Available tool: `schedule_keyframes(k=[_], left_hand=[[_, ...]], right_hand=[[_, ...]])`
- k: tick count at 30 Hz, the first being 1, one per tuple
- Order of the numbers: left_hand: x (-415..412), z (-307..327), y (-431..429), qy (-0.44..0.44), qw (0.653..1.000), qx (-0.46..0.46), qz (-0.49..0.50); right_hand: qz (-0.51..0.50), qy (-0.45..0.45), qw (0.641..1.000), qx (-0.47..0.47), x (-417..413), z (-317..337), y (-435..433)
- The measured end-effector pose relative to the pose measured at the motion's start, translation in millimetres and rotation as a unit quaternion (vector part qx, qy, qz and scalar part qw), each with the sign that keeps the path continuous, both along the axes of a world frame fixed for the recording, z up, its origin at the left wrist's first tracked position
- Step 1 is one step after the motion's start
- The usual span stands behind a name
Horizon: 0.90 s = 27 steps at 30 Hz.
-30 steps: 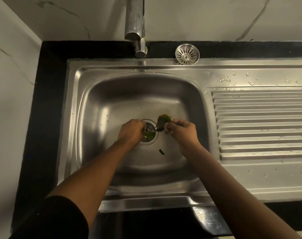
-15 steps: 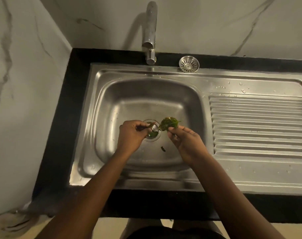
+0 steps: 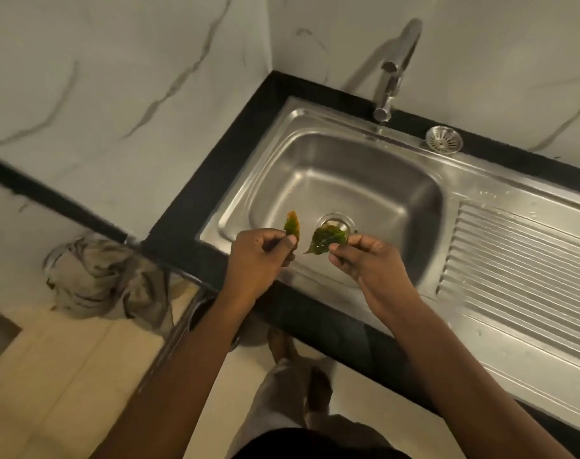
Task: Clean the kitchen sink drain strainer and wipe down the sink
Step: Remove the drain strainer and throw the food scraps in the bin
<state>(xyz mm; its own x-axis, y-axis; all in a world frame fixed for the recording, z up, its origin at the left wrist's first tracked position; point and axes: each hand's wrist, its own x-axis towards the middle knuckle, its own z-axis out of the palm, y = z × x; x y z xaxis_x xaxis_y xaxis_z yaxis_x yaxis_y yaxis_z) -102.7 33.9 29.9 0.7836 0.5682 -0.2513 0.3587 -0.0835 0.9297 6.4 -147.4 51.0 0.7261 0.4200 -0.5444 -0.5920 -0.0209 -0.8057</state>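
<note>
Both of your hands have lifted away from the drain point(image 3: 336, 221), each now pinching a leaf scrap. Your left hand point(image 3: 260, 251) holds a narrow green-orange piece point(image 3: 292, 224) over the sink's point(image 3: 364, 180) near-left edge; your right hand point(image 3: 364, 260) grips a broader green leaf point(image 3: 326, 239) (wet-looking) just before the drain. Set apart, the strainer point(image 3: 444, 139) sits on the back rim beside the faucet point(image 3: 392, 74).

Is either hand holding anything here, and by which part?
Yes. The left hand pinches a small leaf scrap at its lower end; the right hand pinches a larger green leaf at its right edge.
</note>
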Motion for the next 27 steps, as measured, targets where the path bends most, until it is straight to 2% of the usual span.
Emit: schedule_keyframes(k=[4,9,14,18,23,27], left_hand=[[-70,1,4,0.008,0.997,0.036,0.065],[-150,-6,10,0.007,0.984,0.019,0.174],[-228,-39,22,0.033,0.963,-0.005,0.269],[-286,-98,29,0.078,0.944,-0.044,0.317],[-334,-205,45,0.167,0.915,-0.098,0.353],[-338,-287,69,0.205,0.901,-0.143,0.354]], right_hand=[[0.105,-0.084,0.99,-0.052,-45,4,16],[0.202,-0.088,0.975,-0.037,-103,-1,52],[0.292,-0.124,0.946,-0.067,-165,-33,99],[0.345,-0.101,0.924,-0.134,-213,-89,132],[0.372,-0.04,0.904,-0.205,-249,-181,170],[0.348,-0.025,0.897,-0.272,-257,-271,202]])
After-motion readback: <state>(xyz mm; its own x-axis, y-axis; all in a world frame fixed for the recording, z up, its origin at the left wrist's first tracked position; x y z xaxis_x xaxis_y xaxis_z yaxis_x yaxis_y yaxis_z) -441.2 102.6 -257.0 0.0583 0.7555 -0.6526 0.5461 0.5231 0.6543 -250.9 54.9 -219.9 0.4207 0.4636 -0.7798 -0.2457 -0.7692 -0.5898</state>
